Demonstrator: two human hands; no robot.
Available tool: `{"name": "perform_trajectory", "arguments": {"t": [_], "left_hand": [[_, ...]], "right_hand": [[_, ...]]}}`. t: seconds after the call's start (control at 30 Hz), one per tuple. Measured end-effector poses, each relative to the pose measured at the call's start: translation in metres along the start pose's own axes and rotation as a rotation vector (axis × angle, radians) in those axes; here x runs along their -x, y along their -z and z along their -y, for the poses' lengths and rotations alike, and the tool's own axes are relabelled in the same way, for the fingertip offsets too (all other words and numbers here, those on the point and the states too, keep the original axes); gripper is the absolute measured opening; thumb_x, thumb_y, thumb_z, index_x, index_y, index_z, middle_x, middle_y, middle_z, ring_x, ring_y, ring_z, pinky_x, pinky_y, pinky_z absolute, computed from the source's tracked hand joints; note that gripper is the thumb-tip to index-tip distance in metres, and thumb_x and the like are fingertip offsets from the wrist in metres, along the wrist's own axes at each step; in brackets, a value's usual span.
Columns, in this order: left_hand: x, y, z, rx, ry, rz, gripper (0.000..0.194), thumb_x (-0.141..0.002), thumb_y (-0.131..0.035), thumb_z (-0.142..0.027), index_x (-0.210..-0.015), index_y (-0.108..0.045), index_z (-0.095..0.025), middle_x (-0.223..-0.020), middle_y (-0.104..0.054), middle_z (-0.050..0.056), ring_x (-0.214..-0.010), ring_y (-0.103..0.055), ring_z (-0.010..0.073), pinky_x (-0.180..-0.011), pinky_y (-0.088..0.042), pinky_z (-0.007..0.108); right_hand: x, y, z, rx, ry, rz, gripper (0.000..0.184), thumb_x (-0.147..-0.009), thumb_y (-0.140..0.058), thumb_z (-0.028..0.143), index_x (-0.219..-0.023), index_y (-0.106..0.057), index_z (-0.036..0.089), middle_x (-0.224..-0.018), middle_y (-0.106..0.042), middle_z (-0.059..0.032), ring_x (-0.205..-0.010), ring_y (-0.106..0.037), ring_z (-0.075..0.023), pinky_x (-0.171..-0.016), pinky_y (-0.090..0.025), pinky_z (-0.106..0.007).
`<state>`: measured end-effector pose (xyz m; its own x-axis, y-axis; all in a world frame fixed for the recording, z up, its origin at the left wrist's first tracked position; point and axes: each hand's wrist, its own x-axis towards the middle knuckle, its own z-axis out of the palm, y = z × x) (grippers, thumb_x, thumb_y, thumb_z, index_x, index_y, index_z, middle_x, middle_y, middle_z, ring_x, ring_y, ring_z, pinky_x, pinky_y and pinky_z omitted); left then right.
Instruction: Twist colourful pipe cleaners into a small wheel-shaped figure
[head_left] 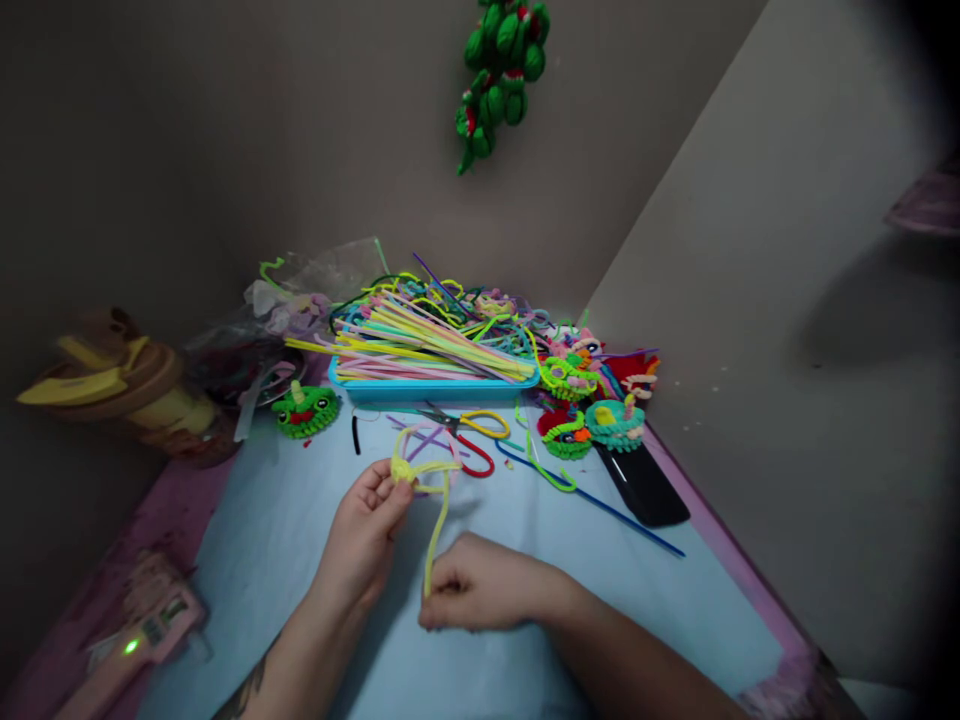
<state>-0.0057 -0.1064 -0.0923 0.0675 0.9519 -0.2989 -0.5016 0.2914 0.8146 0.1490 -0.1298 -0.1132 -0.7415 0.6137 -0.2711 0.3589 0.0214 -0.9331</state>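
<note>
Pinched in the fingertips of my left hand (pixel 367 530) is a small yellow pipe-cleaner piece (pixel 402 468), wound into a knot with loops sticking out to the right. A long yellow pipe cleaner (pixel 439 530) hangs down from it. My right hand (pixel 484 585), lower and to the right, grips the lower end of that strand between thumb and curled fingers. Lilac pipe cleaners (pixel 427 440) show behind the yellow piece; whether they join it I cannot tell. Just beyond lie scissors (pixel 480 455) with one red and one yellow handle, blades apart.
A blue tray (pixel 435 393) heaped with pipe cleaners stands at the back. Finished pipe-cleaner figures (pixel 615 425) sit at right by a black phone (pixel 645 487), a green figure (pixel 306 411) at left. A pink glue gun (pixel 142 630) with a lit green light lies front left.
</note>
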Motion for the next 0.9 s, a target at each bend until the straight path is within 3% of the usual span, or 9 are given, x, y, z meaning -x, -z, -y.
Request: {"name": "perform_trajectory", "arguments": {"t": [0.07, 0.13, 0.23, 0.3, 0.4, 0.53, 0.9], "left_hand": [[-0.001, 0.001, 0.0, -0.021, 0.005, -0.021, 0.038, -0.057, -0.079, -0.028, -0.086, -0.058, -0.015, -0.063, -0.062, -0.004, -0.046, -0.047, 0.0021, -0.044, -0.033, 0.011], [-0.002, 0.001, 0.002, -0.074, 0.009, -0.052, 0.038, -0.057, -0.079, -0.029, -0.085, -0.058, -0.015, -0.066, -0.064, -0.003, -0.052, -0.053, 0.0045, -0.049, -0.037, 0.012], [-0.002, 0.001, 0.005, -0.163, 0.003, -0.054, 0.038, -0.059, -0.078, -0.03, -0.087, -0.059, -0.014, -0.074, -0.067, 0.001, -0.065, -0.059, 0.0087, -0.062, -0.044, 0.016], [-0.001, 0.001, 0.007, -0.203, 0.005, -0.025, 0.038, -0.06, -0.077, -0.031, -0.088, -0.059, -0.014, -0.076, -0.068, 0.001, -0.067, -0.06, 0.0096, -0.065, -0.045, 0.018], [0.002, 0.0, 0.01, -0.246, 0.031, 0.036, 0.036, -0.059, -0.078, -0.029, -0.085, -0.059, -0.014, -0.071, -0.066, 0.0, -0.063, -0.058, 0.0089, -0.063, -0.044, 0.018], [0.006, -0.002, 0.011, -0.313, 0.052, 0.096, 0.035, -0.058, -0.078, -0.029, -0.084, -0.059, -0.013, -0.067, -0.065, 0.0, -0.059, -0.056, 0.0091, -0.058, -0.042, 0.019], [0.007, -0.003, 0.01, -0.354, 0.014, 0.107, 0.031, -0.059, -0.077, -0.029, -0.081, -0.06, -0.014, -0.066, -0.063, 0.001, -0.058, -0.055, 0.0105, -0.058, -0.041, 0.021]], "right_hand": [[-0.001, 0.002, -0.001, -0.024, -0.031, -0.167, 0.02, -0.077, -0.057, 0.029, -0.063, -0.061, 0.015, -0.046, -0.044, 0.0071, -0.041, -0.04, -0.0048, -0.041, -0.028, -0.016], [-0.003, 0.004, -0.001, -0.031, -0.011, -0.452, 0.022, -0.077, -0.056, 0.029, -0.06, -0.058, 0.015, -0.047, -0.043, 0.0064, -0.043, -0.039, -0.0054, -0.042, -0.028, -0.017], [-0.002, 0.006, 0.001, 0.037, 0.116, -0.88, 0.018, -0.079, -0.055, 0.026, -0.064, -0.057, 0.016, -0.055, -0.05, 0.004, -0.05, -0.043, -0.0075, -0.048, -0.034, -0.019], [-0.001, 0.006, 0.003, 0.149, 0.231, -1.044, 0.01, -0.08, -0.054, 0.022, -0.072, -0.059, 0.017, -0.065, -0.056, 0.0012, -0.059, -0.049, -0.0099, -0.055, -0.039, -0.021], [0.0, 0.005, 0.003, 0.302, 0.34, -1.134, 0.005, -0.08, -0.055, 0.017, -0.08, -0.06, 0.019, -0.076, -0.059, -0.0017, -0.071, -0.053, -0.0132, -0.063, -0.042, -0.024], [0.0, 0.004, 0.002, 0.388, 0.348, -1.181, 0.007, -0.08, -0.055, 0.015, -0.075, -0.058, 0.02, -0.075, -0.057, -0.0017, -0.076, -0.054, -0.015, -0.07, -0.044, -0.028], [0.001, 0.006, 0.003, 0.461, 0.359, -1.174, 0.009, -0.08, -0.055, 0.017, -0.079, -0.063, 0.021, -0.079, -0.055, -0.0033, -0.079, -0.053, -0.0162, -0.073, -0.044, -0.032]]}}
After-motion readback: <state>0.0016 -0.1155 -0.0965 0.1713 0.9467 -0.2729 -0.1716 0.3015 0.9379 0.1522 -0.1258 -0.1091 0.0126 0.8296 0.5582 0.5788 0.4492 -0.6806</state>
